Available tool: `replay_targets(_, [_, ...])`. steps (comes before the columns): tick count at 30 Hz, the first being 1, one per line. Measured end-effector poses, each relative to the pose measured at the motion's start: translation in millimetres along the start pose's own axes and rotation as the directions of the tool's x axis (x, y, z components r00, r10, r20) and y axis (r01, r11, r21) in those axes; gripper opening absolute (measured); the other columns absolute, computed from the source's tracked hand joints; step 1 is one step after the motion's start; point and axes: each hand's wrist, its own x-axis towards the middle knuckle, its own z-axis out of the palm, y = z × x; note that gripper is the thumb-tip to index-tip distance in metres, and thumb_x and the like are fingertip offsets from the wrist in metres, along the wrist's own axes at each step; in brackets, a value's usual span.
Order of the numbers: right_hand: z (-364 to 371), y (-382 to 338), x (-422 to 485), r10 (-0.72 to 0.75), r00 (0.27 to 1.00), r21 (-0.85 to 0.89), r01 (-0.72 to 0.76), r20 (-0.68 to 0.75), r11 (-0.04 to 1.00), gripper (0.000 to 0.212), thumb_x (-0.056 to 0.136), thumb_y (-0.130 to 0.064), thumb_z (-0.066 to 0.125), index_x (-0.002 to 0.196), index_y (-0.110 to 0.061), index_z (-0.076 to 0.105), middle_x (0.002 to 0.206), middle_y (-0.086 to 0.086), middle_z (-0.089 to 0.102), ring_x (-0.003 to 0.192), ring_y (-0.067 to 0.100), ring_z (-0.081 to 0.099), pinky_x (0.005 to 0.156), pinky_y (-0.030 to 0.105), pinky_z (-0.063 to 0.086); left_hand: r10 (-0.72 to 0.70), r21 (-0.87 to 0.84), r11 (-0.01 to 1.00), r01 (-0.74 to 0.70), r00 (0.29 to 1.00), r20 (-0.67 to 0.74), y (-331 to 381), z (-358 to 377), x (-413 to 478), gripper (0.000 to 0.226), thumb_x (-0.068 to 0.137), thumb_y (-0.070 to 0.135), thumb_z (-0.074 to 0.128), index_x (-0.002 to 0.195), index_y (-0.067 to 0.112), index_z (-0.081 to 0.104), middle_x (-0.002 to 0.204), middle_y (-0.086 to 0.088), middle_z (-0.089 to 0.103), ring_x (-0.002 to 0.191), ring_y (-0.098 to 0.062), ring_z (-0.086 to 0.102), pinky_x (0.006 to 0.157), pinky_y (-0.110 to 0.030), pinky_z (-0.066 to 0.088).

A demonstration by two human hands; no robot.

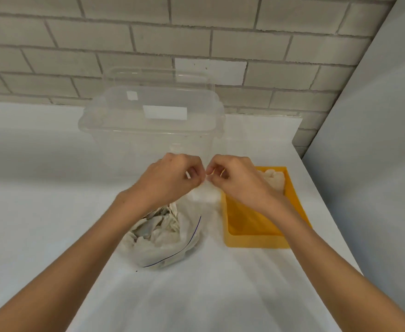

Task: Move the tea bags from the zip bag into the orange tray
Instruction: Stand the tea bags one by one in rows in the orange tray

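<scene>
A clear zip bag (pixel 172 245) with a blue seal line lies on the white table, full of several white tea bags (pixel 153 228). To its right sits the orange tray (pixel 256 240), with a few tea bags (pixel 274 179) at its far end. My left hand (pixel 170 178) and my right hand (pixel 235 176) meet above the gap between bag and tray. Both pinch the top of one white tea bag (pixel 206 194), which hangs blurred below the fingertips.
A large clear plastic box (pixel 153 130) with a lid stands right behind my hands. A brick wall runs along the back, and a white panel (pixel 376 140) closes the right side. The table's right edge runs close beside the tray.
</scene>
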Motion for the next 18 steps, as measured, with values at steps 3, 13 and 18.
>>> replay_targets(3, [16,-28,3,-0.056,0.985,0.106,0.039,0.163,0.994,0.005,0.086,-0.014,0.065,0.085,-0.016,0.070,0.066,-0.013,0.060,0.060,-0.005,0.055,0.060,0.008,0.041,-0.118,0.021,0.993,0.116,0.981,0.155,-22,-13,-31,0.011,0.087,0.027,0.062,0.079,0.034,0.066,0.076,0.019,0.065,0.075,-0.002,0.062,0.077,-0.032,0.053])
replay_targets(13, [94,-55,10,-0.099,0.875,-0.126,0.178,0.473,0.976,0.032,0.083,-0.003,0.048,0.105,-0.017,0.068,0.093,0.005,0.064,0.088,0.028,0.061,0.070,0.036,0.050,-0.306,0.129,0.947,0.294,0.948,0.090,-96,23,-62,0.025,0.086,0.010,0.056,0.079,0.033,0.060,0.085,0.007,0.065,0.076,-0.017,0.062,0.071,-0.033,0.053])
replay_targets(18, [111,-52,8,-0.124,0.906,-0.254,0.242,0.404,0.936,0.033,0.086,-0.012,0.049,0.108,-0.027,0.067,0.104,0.003,0.064,0.095,0.029,0.060,0.066,0.031,0.037,-0.336,-0.018,0.941,0.337,0.941,0.022,-106,34,-69,0.022,0.088,0.005,0.053,0.090,0.020,0.070,0.090,0.003,0.068,0.081,-0.017,0.064,0.076,-0.028,0.052])
